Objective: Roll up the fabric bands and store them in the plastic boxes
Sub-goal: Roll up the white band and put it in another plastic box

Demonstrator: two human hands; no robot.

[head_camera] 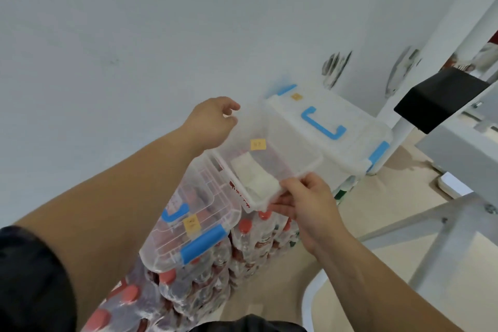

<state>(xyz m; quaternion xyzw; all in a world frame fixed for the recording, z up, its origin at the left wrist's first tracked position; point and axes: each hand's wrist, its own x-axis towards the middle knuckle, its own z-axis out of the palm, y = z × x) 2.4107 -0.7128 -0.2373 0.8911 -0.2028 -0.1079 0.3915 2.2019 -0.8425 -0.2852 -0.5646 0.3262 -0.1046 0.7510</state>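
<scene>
At frame centre: a clear plastic box is held up tilted between both hands, a yellow sticker on its wall.
Left hand: its grip is clenched on the box's far edge at about 10 o'clock; the fingertips are partly hidden behind the plastic.
Right hand: its grip pinches the box's near corner at about 5 o'clock, with fingers under the rim.
Fabric band: a white folded piece lies inside the held box, blurred through the wall; I cannot tell whether it is rolled.
Lidded box at 7 o'clock: clear, with blue latches, resting on shrink-wrapped bottles with red caps.
Lidded box at 2 o'clock: white, blue handle, contents hidden.
Right edge: grey frame legs, cut off.
Bottom edge: dark sleeve, cut off.
</scene>
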